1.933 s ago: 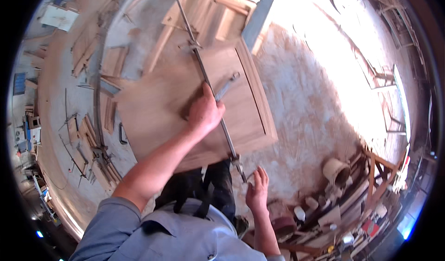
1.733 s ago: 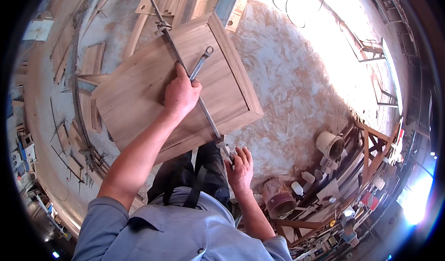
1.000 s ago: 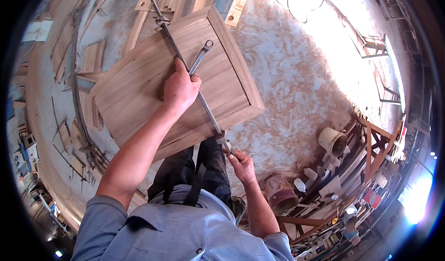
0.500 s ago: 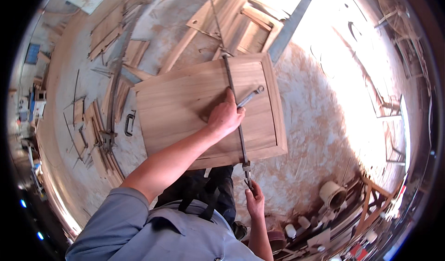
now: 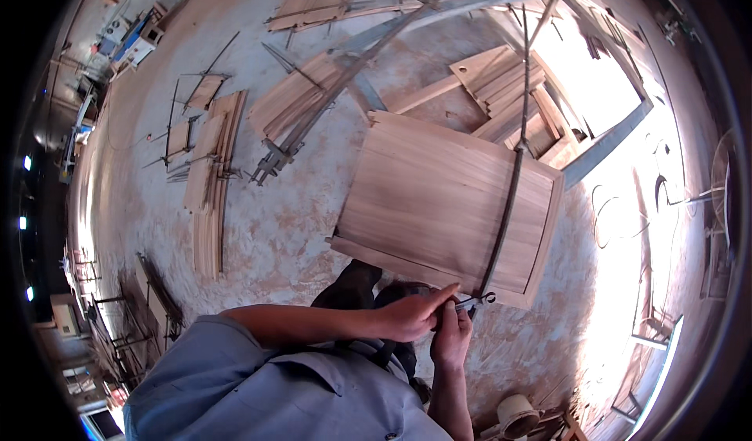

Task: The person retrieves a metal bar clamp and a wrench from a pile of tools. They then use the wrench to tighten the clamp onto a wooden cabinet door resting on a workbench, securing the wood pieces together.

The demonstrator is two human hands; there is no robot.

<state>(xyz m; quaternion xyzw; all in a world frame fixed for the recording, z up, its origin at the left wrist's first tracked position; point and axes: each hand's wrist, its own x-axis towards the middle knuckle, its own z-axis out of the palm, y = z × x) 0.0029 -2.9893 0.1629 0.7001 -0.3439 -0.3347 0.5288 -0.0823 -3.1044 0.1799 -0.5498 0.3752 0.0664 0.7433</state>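
A framed wooden panel (image 5: 439,198) lies in front of me, its near edge by my legs. Across its right part runs a long steel bar clamp (image 5: 511,198), reaching from the far edge to the near one. My left hand (image 5: 407,318) is closed around a wrench, index finger stretched along it; the wrench's ring end (image 5: 489,298) shows just past the clamp's near end. Close against it, my right hand (image 5: 450,343) has its fingers curled at the clamp's near screw end. The hands hide most of the wrench and that screw.
Another long bar clamp (image 5: 313,112) slants beyond the panel's left side. Stacked boards (image 5: 207,198) and small clamped pieces lie on the floor at left. More wooden frame parts (image 5: 501,81) lie beyond the panel. A pale bucket (image 5: 517,416) stands near right.
My left hand has come off the panel's middle to the near clamp end, bringing the wrench beside my right hand. The view has turned, so the panel sits farther right.
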